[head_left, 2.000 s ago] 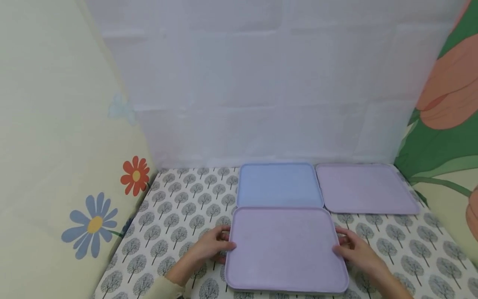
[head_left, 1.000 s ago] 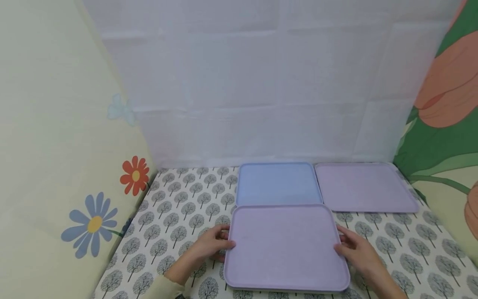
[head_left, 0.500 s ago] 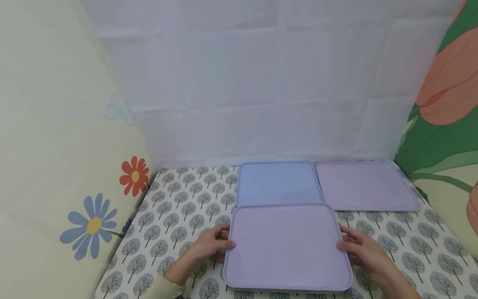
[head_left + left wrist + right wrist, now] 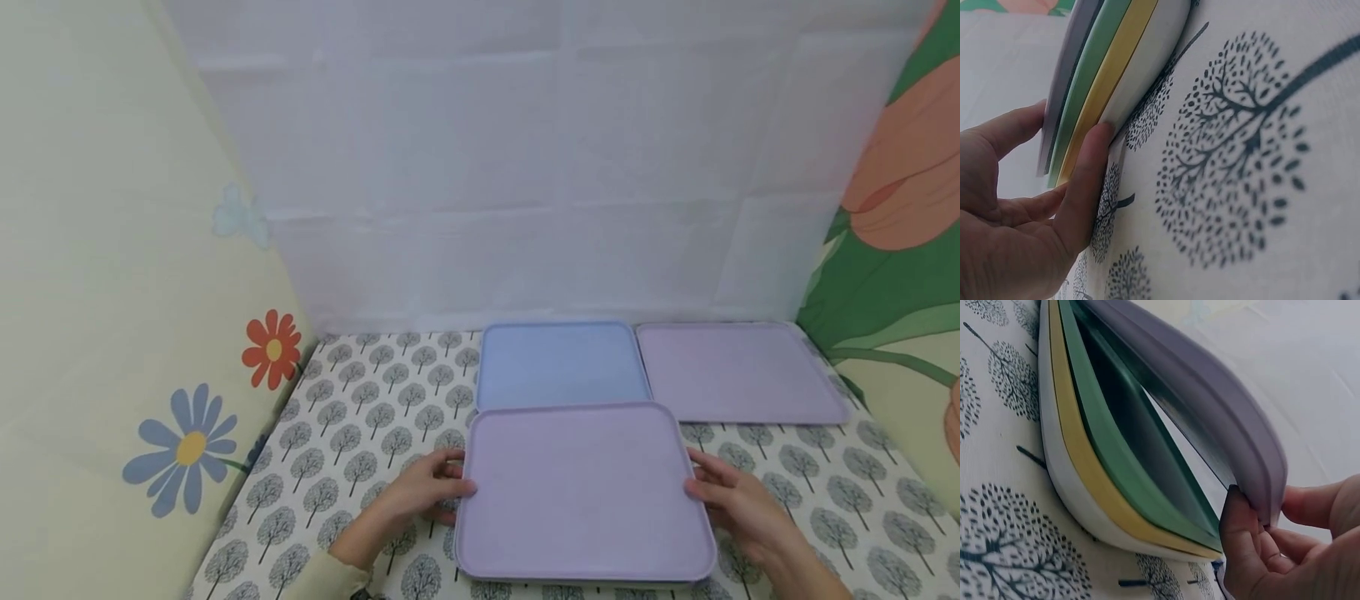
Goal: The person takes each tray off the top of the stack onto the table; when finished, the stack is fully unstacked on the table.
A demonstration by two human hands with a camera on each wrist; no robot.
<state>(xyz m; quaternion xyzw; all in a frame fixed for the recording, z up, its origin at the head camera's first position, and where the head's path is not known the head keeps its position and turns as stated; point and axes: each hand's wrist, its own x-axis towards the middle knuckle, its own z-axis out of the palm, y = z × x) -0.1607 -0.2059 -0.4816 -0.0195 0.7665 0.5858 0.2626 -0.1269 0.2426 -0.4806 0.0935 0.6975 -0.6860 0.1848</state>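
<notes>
A light purple tray (image 4: 585,492) lies on top of a stack at the table's near edge. Under it, the right wrist view shows a green tray (image 4: 1116,472), a yellow tray (image 4: 1080,453) and a white tray (image 4: 1057,465). My right hand (image 4: 738,504) pinches the purple tray's right edge between thumb and fingers. That side is tilted up, leaving a gap above the green tray. My left hand (image 4: 423,487) holds the stack's left side, its thumb on the purple rim and its fingers against the lower trays. There the trays stay close together.
Behind the stack lies a blue tray (image 4: 562,362), and to its right another purple tray (image 4: 742,375). A tree-patterned cloth (image 4: 360,425) covers the table. White sheeting (image 4: 480,167) hangs at the back, with flower-printed walls at both sides.
The purple tray's right side has risen and shifted slightly right with my right hand. My left hand has stayed nearly still at the left edge.
</notes>
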